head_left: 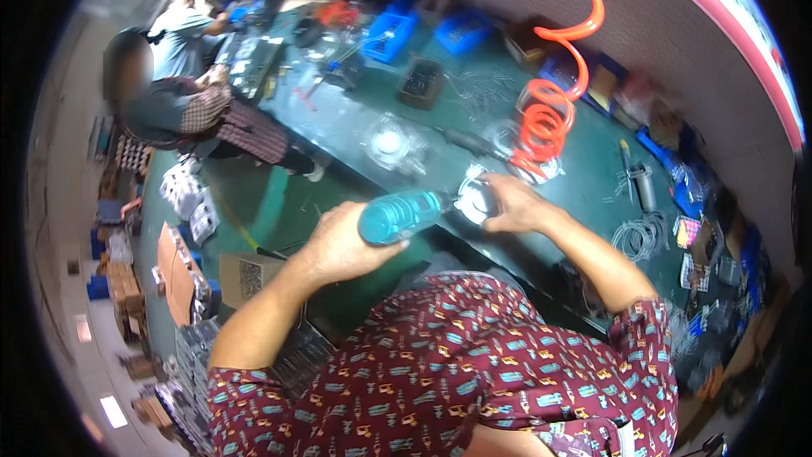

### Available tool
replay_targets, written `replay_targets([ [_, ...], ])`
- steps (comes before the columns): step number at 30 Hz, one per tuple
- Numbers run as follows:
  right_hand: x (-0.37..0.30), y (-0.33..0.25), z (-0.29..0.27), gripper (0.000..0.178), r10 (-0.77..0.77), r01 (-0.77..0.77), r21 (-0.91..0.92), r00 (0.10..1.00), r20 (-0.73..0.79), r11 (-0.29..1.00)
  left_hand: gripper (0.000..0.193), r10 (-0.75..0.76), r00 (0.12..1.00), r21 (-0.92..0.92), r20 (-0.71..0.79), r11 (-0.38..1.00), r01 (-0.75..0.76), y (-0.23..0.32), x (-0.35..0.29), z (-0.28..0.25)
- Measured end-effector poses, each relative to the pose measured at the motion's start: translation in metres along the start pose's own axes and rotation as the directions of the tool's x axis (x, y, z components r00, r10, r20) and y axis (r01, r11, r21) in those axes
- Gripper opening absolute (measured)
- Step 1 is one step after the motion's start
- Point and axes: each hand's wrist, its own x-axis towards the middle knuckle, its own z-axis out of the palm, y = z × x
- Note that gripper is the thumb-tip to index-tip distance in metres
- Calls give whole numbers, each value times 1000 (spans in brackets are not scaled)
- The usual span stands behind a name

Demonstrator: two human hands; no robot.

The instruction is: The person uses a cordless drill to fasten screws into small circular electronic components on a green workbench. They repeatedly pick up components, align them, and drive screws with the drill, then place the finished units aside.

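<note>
My left hand [338,245] is closed round a teal power drill [402,216]. The drill's nose points right, toward a round shiny metal part [474,198] at the table's near edge. With fingers and thumb, my right hand [518,205] grips that part from its right side. Glare and blur hide its details, and I cannot tell whether the drill's tip touches it. A second bright round piece [390,144] lies farther left on the table, on what looks like clear plastic.
A dark handheld tool [470,142] lies beyond my hands, near an orange coiled hose [545,123] hanging from above. Blue bins [391,34] and a brown box [420,83] of small parts stand farther back. Wire coils [640,237] lie right. Two people stand at the left.
</note>
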Motion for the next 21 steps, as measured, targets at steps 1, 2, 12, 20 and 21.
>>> replay_targets([
  [1,1,-10,-7,65,197,-196,334,980,34,922,33,3,998,-151,-61,988,-12,-27,-5,13],
  [2,-1,-9,-11,54,377,-360,434,925,51,826,34,27,994,-290,-110,955,-58,-52,-2,29],
  [12,-37,13,9,24,653,-122,993,752,89,5,21,193,956,-583,-220,759,-288,-69,-1,83],
  [20,-26,4,15,15,630,-32,999,776,16,14,24,181,977,-763,-116,613,-204,-78,3,90],
  [21,-24,3,17,12,607,8,1000,794,1,-12,24,179,980,-788,-90,589,-180,-79,2,90],
])
